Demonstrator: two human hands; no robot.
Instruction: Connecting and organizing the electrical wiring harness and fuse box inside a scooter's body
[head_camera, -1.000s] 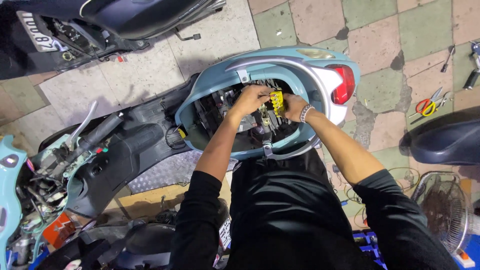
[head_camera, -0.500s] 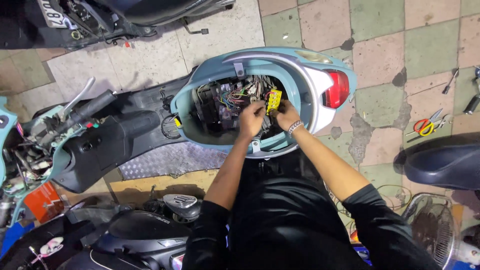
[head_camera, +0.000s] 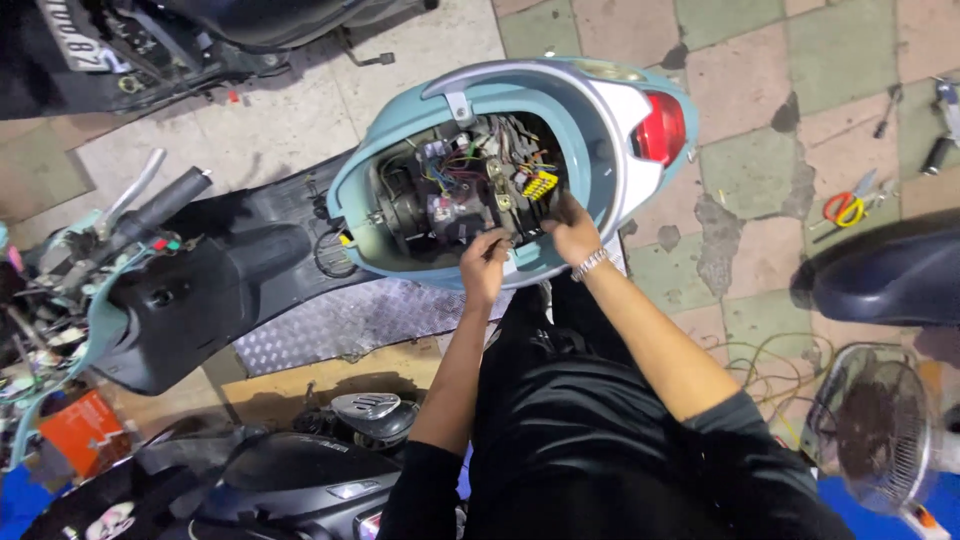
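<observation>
Handlebar (head_camera: 150, 205) at far left, grey grip and silver lever, above a black leg shield (head_camera: 190, 300). I log an orange box (head_camera: 80, 430) below it, at the left edge. Second scooter, dark (head_camera: 270, 475), lies along the bottom left, a chrome cap (head_camera: 365, 410) on it. Checker plate (head_camera: 340, 325) lies on the floor between the shield and the open rear.

Scooter rear (head_camera: 600, 110), pale blue with white trim, seat off, bay open to the camera. Inside I see a wire bundle (head_camera: 460, 165) of several colours, black parts beneath it, and a yellow connector (head_camera: 540, 183) toward the right of the bay.

Left hand (head_camera: 485, 265) sits at the bay's near rim, fingers curled inward; I cannot tell what, if anything, they pinch. Right hand (head_camera: 572, 232) is just beside it, a little apart, fingertips reaching into the bay just below the yellow connector; the grip is hidden from me. Metal wristband (head_camera: 590, 263) on the right wrist. Both sleeves black, pushed above the elbow.

Tail light (head_camera: 660, 128), red, on the right end of the rear. Tiled floor (head_camera: 760, 160), pink and green, cracked in places. Scissors (head_camera: 845, 207), red and yellow handles, lie on the tiles well apart from the hands. Dark seat (head_camera: 890, 275) at the right edge; fan (head_camera: 875, 430) below it, loose wires (head_camera: 770, 365) beside it.
</observation>
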